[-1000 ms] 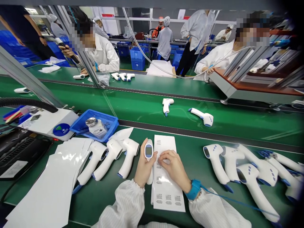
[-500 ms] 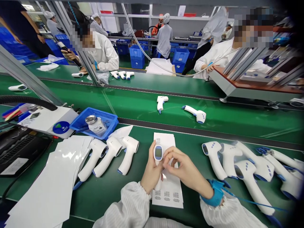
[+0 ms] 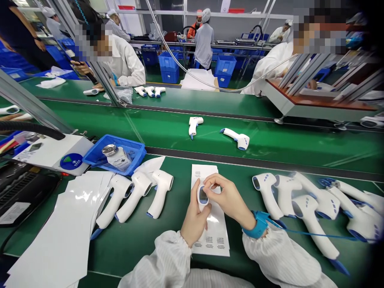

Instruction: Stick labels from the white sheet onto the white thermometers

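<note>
My left hand (image 3: 193, 219) grips a white infrared thermometer (image 3: 203, 197) upright, its small screen facing me. My right hand (image 3: 228, 199) is pinched at the thermometer's head, fingertips on its top edge beside the screen. Both hands hover over a white sheet of printed labels (image 3: 213, 234) lying on the green bench. Three white thermometers (image 3: 139, 194) lie in a row just left of my hands. Several more thermometers (image 3: 303, 202) with blue tips lie in a heap to the right. A blue wrist strap (image 3: 257, 225) with a cord sits on my right wrist.
A blue tray (image 3: 97, 152) with a small bottle (image 3: 115, 157) stands at left, beside a white box (image 3: 51, 153) and glossy white sheets (image 3: 63, 234). Two thermometers (image 3: 193, 125) (image 3: 237, 138) lie on the green conveyor belt (image 3: 300, 148). Co-workers in white coats sit across the belt.
My left hand lifted the thermometer off the bench and carried it right over the label sheet. My right hand left the sheet and pinched onto the thermometer's head. The belt's thermometers drifted left.
</note>
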`<state>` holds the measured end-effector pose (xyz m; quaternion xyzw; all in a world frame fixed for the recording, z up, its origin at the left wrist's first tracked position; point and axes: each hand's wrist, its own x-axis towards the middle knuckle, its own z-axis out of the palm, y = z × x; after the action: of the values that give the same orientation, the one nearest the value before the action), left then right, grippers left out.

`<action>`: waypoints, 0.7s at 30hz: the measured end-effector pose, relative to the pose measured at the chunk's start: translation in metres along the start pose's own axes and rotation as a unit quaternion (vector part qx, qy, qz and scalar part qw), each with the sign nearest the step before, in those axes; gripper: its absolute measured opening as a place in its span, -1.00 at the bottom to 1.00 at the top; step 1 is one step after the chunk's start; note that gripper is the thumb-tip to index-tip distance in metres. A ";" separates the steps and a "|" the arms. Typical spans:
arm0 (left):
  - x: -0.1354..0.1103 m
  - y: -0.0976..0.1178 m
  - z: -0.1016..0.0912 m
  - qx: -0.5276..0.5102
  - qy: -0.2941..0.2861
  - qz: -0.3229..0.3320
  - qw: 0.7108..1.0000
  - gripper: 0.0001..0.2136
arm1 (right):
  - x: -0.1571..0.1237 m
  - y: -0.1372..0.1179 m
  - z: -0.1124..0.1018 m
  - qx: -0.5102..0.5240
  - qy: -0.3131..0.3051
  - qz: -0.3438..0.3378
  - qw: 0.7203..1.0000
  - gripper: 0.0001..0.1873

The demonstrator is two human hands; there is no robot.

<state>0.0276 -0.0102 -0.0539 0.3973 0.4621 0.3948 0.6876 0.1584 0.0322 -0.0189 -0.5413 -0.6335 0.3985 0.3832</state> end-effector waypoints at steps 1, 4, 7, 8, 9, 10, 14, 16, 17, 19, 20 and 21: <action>0.000 0.000 0.000 0.001 0.000 0.002 1.000 -0.33 | 0.000 0.000 0.000 -0.001 0.002 0.001 1.000 -0.91; 0.000 -0.001 0.000 0.002 -0.003 0.004 1.000 -0.33 | 0.000 -0.001 0.001 -0.002 0.005 0.003 1.000 -0.90; 0.001 0.000 0.001 -0.001 -0.006 0.004 1.000 -0.33 | 0.001 -0.001 0.002 -0.003 0.008 0.004 1.000 -0.90; 0.001 0.000 0.001 -0.002 -0.007 0.003 1.000 -0.33 | 0.002 -0.002 0.003 -0.004 0.008 0.004 1.000 -0.90; 0.001 0.000 0.001 -0.003 -0.008 0.002 1.000 -0.33 | 0.002 -0.002 0.003 -0.005 0.009 0.004 1.000 -0.90; 0.001 0.000 0.001 -0.003 -0.008 0.001 1.000 -0.32 | 0.002 -0.002 0.003 -0.006 0.009 0.004 1.000 -0.90; 0.001 0.001 -0.001 -0.002 -0.011 -0.007 1.000 -0.29 | 0.002 -0.003 0.002 -0.008 0.008 0.006 1.000 -0.90; 0.000 0.001 -0.003 -0.008 -0.018 -0.009 1.000 -0.28 | 0.002 -0.003 0.002 -0.009 0.009 0.005 1.000 -0.89; -0.001 0.002 -0.004 -0.015 -0.022 -0.012 1.000 -0.30 | 0.002 -0.003 0.002 -0.009 0.008 0.004 1.000 -0.89; -0.002 0.003 -0.005 -0.029 -0.025 -0.021 0.999 -0.36 | 0.002 -0.003 0.002 -0.010 0.008 -0.001 1.000 -0.88; -0.002 0.003 -0.005 -0.034 -0.025 -0.028 0.999 -0.39 | 0.002 -0.002 0.002 -0.009 0.008 -0.003 1.000 -0.88; -0.002 0.004 -0.004 -0.037 -0.023 -0.035 0.998 -0.41 | 0.002 -0.002 0.002 -0.009 0.007 -0.004 1.000 -0.88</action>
<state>0.0221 -0.0102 -0.0508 0.3640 0.4446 0.3783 0.7258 0.1554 0.0334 -0.0176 -0.5447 -0.6365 0.3875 0.3846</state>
